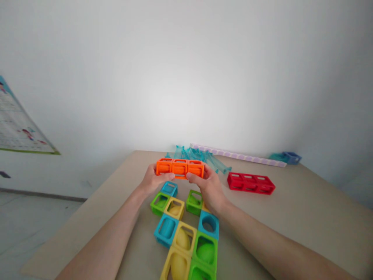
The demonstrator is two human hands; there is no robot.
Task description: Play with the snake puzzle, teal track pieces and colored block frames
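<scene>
Both my hands hold an orange three-cell block [180, 168] above the table, level and crosswise. My left hand [153, 180] grips its left end, fingers wrapped round it. My right hand [209, 187] grips the right end the same way. Below them on the table lies a cluster of several hollow cube blocks: a small blue one [169, 189], green ones [159, 203] [194, 202], yellow ones [175, 208] [183, 238], and more blue [166, 229] [209, 224] and green [205, 251] towards me.
A red three-cell block [251, 183] lies to the right on the beige table [305, 210]. Clear teal pieces [201, 156] and a long pale purple strip [239, 156] lie at the far edge by the wall. A blue tray [291, 157] sits far right. A poster [17, 124] hangs left.
</scene>
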